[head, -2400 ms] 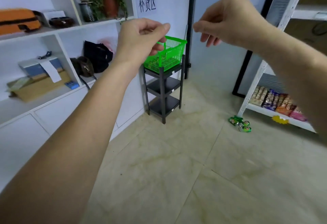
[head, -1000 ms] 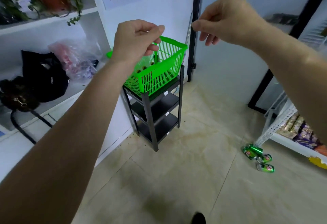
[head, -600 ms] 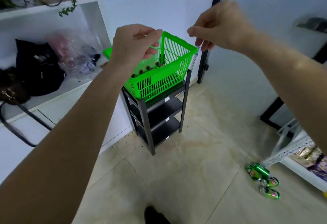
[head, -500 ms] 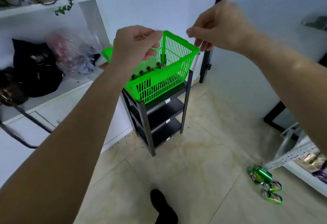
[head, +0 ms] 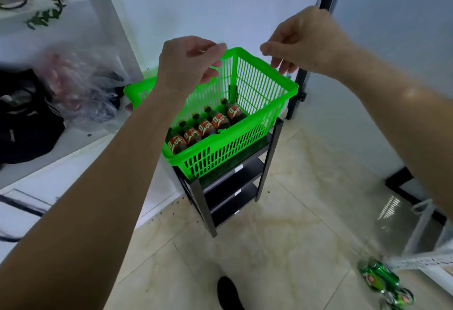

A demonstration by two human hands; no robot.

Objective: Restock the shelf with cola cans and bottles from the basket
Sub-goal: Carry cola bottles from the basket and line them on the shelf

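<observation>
Below, slatted green plastic basket point(head: 245, 138) holds five bottles point(head: 203, 125).

Black rack point(head: 235, 187) on tiled floor point(head: 282, 248); black bag point(head: 22, 123) and plastic bag point(head: 81, 89) on white shelf point(head: 49, 150); shoe point(head: 229, 293).

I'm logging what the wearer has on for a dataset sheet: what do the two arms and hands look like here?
Both forearms are bare up to the frame edge, with no sleeves in view. The left hand and the right hand wear no gloves, and no watch, bracelet or ring is visible. No markings, cables or straps show on either arm.
</observation>
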